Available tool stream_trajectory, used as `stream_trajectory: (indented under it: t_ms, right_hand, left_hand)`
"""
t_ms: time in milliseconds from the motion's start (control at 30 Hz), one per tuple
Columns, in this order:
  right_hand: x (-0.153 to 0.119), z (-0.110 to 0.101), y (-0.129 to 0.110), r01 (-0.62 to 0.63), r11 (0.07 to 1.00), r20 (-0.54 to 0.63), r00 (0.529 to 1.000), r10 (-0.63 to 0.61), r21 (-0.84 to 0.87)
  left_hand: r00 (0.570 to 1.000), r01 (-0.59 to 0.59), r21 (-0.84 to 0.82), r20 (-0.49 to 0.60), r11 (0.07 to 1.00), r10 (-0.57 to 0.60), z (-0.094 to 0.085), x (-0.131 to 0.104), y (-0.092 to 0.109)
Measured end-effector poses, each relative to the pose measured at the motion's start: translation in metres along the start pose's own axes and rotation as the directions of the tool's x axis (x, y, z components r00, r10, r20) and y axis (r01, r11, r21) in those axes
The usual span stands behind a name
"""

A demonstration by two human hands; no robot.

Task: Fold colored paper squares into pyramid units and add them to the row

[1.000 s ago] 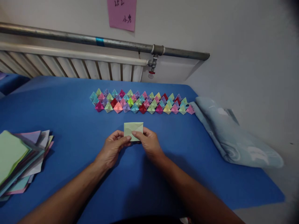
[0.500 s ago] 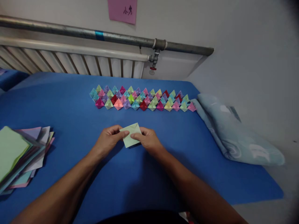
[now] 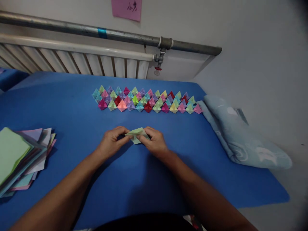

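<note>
A small pale green folded paper (image 3: 138,131) is held between my two hands above the blue table. My left hand (image 3: 114,139) pinches its left corner between thumb and fingers. On the right side, my right hand (image 3: 155,140) grips it, the thumb pressed on the near face. The paper's layers stand partly apart, with a raised flap at the top. Beyond my hands, several folded paper pieces (image 3: 147,106) in many colours form staggered rows.
A stack of coloured paper sheets (image 3: 14,154) lies at the left on the blue table (image 3: 72,118). At the right rests a folded light blue blanket (image 3: 243,138). Behind the table are a white radiator (image 3: 84,64) and a metal pipe (image 3: 130,37) with a red-handled valve.
The green paper has gone from a flat square facing me to a tilted, partly opened shape. My right hand has shifted slightly right, and both hands still hold the paper.
</note>
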State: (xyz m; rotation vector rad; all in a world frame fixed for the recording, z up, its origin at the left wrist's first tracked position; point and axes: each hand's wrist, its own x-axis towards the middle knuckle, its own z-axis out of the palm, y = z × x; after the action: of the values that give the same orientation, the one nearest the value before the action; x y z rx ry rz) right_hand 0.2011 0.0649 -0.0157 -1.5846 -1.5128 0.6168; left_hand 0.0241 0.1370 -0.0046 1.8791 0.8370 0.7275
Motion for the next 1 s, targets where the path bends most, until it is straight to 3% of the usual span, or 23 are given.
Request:
stream_trajectory:
  t_ms: [100,167,400,567,700,1000]
  right_hand:
    - [0.0,-0.004,0.002,0.291,0.94,0.047,0.957,-0.287,-0.177]
    - [-0.001,-0.007,0.002,0.402,0.872,0.09,0.915,-0.393,-0.281]
    - [0.001,-0.009,0.001,0.494,0.674,0.168,0.855,-0.49,-0.549]
    - [-0.004,-0.002,0.006,0.534,0.596,0.228,0.828,-0.512,-0.6]
    - [-0.014,0.0,0.008,0.529,0.618,0.302,0.846,-0.439,-0.582]
    - [-0.017,-0.018,0.014,0.375,0.86,0.301,0.912,-0.277,-0.345]
  left_hand:
    - [0.984,-0.173,0.149,-0.02,0.974,0.178,0.0,-0.001,-0.001]
    - [0.966,-0.254,0.229,0.001,0.94,0.26,0.001,-0.002,-0.004]
    - [0.903,-0.366,0.497,-0.016,0.787,0.43,0.006,-0.002,-0.012]
    - [0.929,-0.355,0.637,0.159,0.685,0.333,0.009,-0.006,-0.008]
    - [0.921,-0.384,0.639,0.315,0.666,0.229,0.008,-0.014,-0.002]
    - [0.923,-0.379,0.611,0.302,0.695,0.238,0.006,-0.026,0.001]
